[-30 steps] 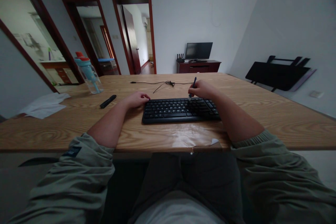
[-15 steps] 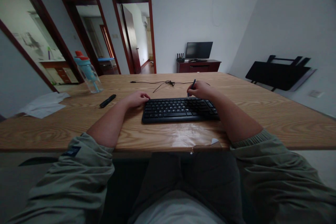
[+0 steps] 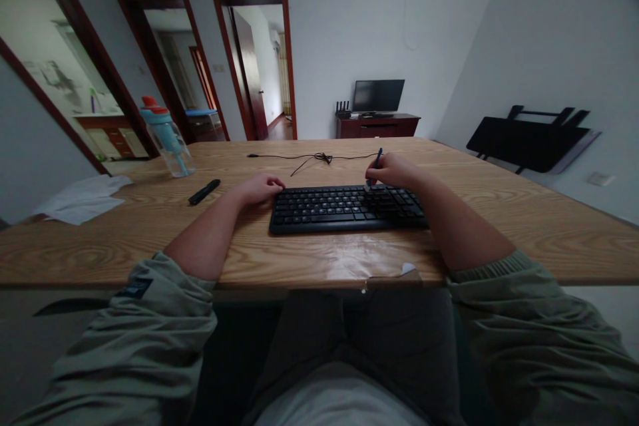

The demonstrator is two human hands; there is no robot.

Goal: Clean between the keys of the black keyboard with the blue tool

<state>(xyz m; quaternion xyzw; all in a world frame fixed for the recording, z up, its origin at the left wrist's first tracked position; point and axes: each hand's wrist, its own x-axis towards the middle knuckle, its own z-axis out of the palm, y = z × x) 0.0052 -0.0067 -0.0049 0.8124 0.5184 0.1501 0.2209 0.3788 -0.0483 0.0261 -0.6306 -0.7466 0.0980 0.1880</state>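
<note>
keyboard's far edge [image 3: 319, 189]: left hand [image 3: 260, 189] at corner, right hand [image 3: 392, 169] holding brush [image 3: 370, 180].

The left hand [image 3: 262, 189] is rested just left of the frame's centre, palm down, its fingers loosely curled. The right hand [image 3: 392, 170] is held right of centre, its fingertips pinched together. Both forearms are angled inward from the lower corners, sleeves pushed up.
</note>
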